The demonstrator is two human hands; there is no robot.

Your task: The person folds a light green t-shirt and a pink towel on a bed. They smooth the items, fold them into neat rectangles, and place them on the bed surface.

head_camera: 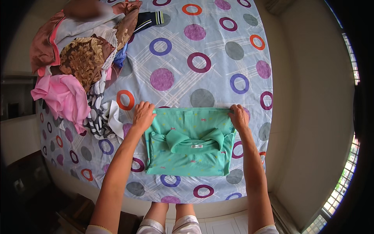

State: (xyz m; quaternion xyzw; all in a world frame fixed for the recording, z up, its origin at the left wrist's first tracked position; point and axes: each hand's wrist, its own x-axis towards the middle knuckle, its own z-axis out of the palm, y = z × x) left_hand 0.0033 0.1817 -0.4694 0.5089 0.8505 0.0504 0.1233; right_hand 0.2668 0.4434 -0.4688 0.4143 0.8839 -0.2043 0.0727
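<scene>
Before me lies a green collared shirt with small printed figures, folded into a flat, roughly rectangular shape. Its collar faces up in the middle, with a small white label inside. At the shirt's far left corner, my left hand grips the folded edge. My right hand pinches the far right corner, thumb on the cloth. Between my two hands the far edge runs nearly straight. The shirt rests on a pale blue bedsheet patterned with rings and dots.
A heap of clothes lies at the back left: a pink garment, a brown patterned cloth, a black-and-white piece and a dark striped-end garment. A wall and a grilled window stand to the right.
</scene>
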